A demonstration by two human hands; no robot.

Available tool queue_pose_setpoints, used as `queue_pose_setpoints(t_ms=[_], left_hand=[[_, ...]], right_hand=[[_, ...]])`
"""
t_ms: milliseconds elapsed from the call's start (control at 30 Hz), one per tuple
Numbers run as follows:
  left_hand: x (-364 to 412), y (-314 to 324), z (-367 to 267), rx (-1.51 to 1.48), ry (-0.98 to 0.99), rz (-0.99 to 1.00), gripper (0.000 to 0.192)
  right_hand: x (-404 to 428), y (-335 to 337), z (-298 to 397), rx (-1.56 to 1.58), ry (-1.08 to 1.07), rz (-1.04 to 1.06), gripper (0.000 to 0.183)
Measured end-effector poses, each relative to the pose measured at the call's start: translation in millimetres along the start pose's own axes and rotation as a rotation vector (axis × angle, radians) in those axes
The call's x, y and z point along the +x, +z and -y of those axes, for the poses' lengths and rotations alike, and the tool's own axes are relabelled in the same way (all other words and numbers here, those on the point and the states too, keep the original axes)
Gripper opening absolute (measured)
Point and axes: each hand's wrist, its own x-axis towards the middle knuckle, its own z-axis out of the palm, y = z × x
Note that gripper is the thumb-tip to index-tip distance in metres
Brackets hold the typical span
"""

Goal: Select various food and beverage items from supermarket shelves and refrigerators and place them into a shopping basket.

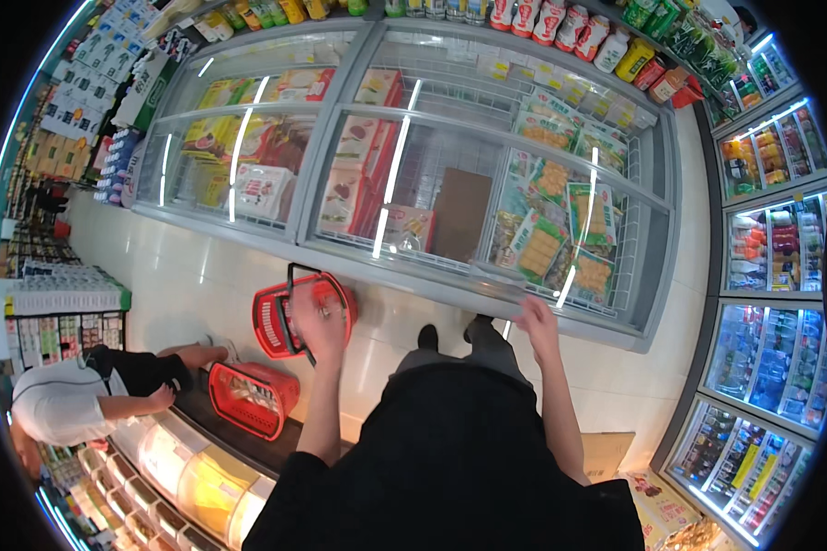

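My left hand (319, 320) is over a red plastic shopping basket (269, 324) with a black handle, left of my feet; the hand is blurred, and its fingers seem to be round the raised handle. My right hand (537, 318) is at the front rim of a glass-topped chest freezer (413, 275), its fingers bent near the thumb; whether they touch the rim or hold anything small cannot be told. Under the glass by that hand lie green-and-white bags of frozen food (539, 246). Farther left are red-and-white boxes (344, 200) and a brown cardboard sheet (462, 213).
A second red basket (255, 399) holding goods stands at lower left, beside a person in a white shirt (62, 403) at lit food bins (213, 485). Lit drinks coolers (765, 358) line the right side. Bottles (548, 24) stand behind the freezer. A cardboard box (605, 451) is at lower right.
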Motion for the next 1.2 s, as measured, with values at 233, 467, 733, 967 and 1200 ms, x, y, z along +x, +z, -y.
queue_pose_setpoints(t_ms=[233, 467, 733, 967, 1200], left_hand=[[-22, -34, 204, 0.265, -0.541, 0.009, 0.076], [-20, -8, 210, -0.527, -0.917, 0.398, 0.025], [-107, 13, 150, -0.48, -0.819, 0.582, 0.015], [-195, 27, 80, -0.2, -0.917, 0.709, 0.025], [-273, 14, -52, 0.027, -0.929, 0.871, 0.016]], right_hand=[[-115, -51, -88, -0.069, 0.336, -0.243, 0.034], [-220, -99, -158, 0.01, 0.631, -0.478, 0.033], [-307, -110, -229, 0.25, 0.773, -0.531, 0.028], [-379, -144, -307, 0.264, 0.733, -0.457, 0.02], [-430, -237, -355, 0.615, 0.786, -0.7, 0.022]])
